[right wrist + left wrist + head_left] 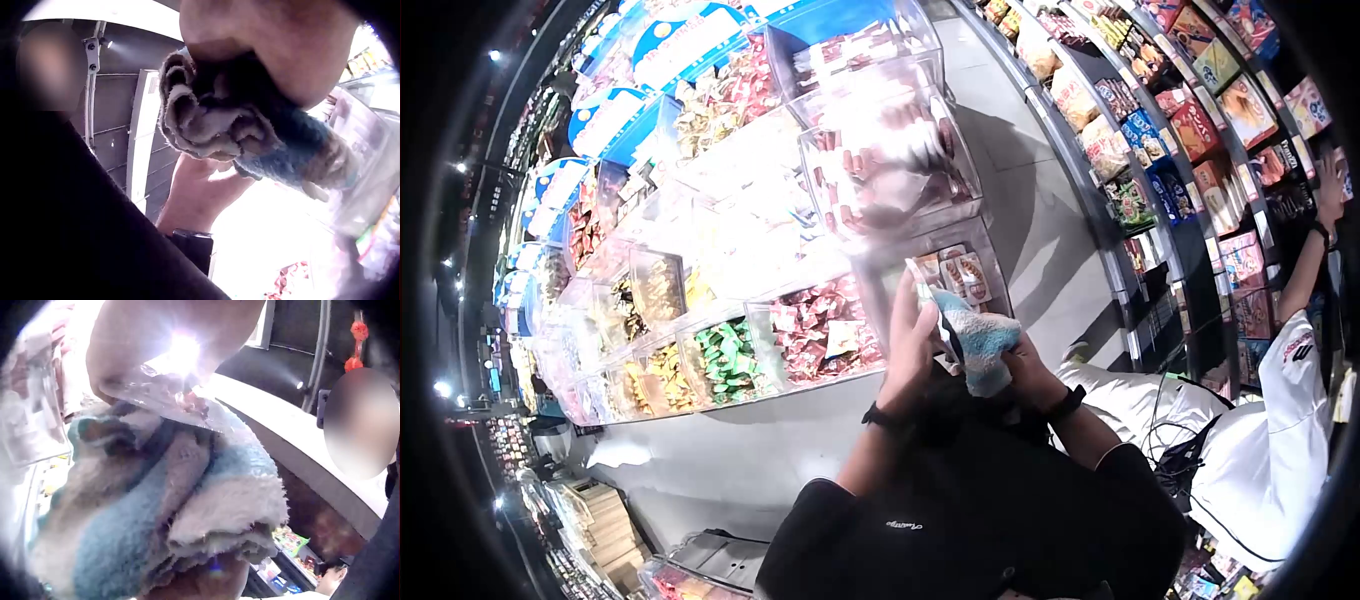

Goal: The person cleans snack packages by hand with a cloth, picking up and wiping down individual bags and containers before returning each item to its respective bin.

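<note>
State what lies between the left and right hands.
In the head view, the cloth lies between the left hand and right hand. The left wrist view also shows clear plastic at the left hand.

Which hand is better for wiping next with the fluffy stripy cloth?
Probably the right hand: its fingers are curled round the bunched cloth. The left hand pinches some clear plastic, so it seems better placed for holding that steady.
</note>
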Available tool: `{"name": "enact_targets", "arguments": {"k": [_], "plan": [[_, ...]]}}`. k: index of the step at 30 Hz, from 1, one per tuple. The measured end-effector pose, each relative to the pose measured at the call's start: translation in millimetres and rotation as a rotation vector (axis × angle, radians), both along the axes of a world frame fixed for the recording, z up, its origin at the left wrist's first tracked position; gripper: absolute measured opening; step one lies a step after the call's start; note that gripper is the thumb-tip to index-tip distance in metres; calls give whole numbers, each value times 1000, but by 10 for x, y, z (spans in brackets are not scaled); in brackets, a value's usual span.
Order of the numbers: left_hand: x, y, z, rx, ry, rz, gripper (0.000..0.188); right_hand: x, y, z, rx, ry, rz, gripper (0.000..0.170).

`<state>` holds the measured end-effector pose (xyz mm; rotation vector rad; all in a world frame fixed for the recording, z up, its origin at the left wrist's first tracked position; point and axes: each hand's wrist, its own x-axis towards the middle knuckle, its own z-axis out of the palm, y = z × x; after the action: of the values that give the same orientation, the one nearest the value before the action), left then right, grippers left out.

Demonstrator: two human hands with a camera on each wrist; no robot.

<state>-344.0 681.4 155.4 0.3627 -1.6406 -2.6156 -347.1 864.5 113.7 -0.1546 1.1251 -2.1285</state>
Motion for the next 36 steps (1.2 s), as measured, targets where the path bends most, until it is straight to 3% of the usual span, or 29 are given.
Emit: {"name": "enact_targets", "arguments": {"k": [2, 4, 6, 8, 12, 15, 18, 21, 24, 27, 30, 33, 36], "plan": [[-8, 5, -53, -134, -4, -85, 64, -3, -27, -12, -27, -46, -84, 37], [3, 23, -106, -158, 1, -162, 65, -92, -27, -97, 25, 197, -123, 36], [-39, 58, -112, -18, 4, -246, 66, -161, -80, -185, 6, 74, -221, 37], [-68, 74, -200, 150, 0, -292, 66, -241, -107, -195, 64, 131, -276, 40], [-96, 61, -413, 433, -11, -232, 64, -133, -94, -127, -60, 205, -149, 48], [-118, 69, -424, 516, -29, -192, 62, -104, -66, 78, 61, 404, -79, 49], [-63, 49, -356, 483, -11, -296, 61, -129, -43, 84, 91, 460, -114, 49], [-80, 74, -339, 268, -10, -348, 61, -244, -34, 50, 24, 370, -232, 50], [-83, 133, -139, 112, -22, -266, 63, -280, -27, -79, -6, 348, -265, 48], [-75, 137, 72, 127, -99, -177, 66, -217, -68, -31, -4, 426, -269, 47], [-100, 160, 86, 104, -1, -43, 57, -172, 61, -158, -4, 174, -160, 45], [-107, 112, 18, 55, -51, -58, 53, -172, 143, -180, 33, 22, -190, 42], [-136, 113, -155, -57, -26, -99, 49, -262, 140, -54, -40, 123, -263, 33]]}}
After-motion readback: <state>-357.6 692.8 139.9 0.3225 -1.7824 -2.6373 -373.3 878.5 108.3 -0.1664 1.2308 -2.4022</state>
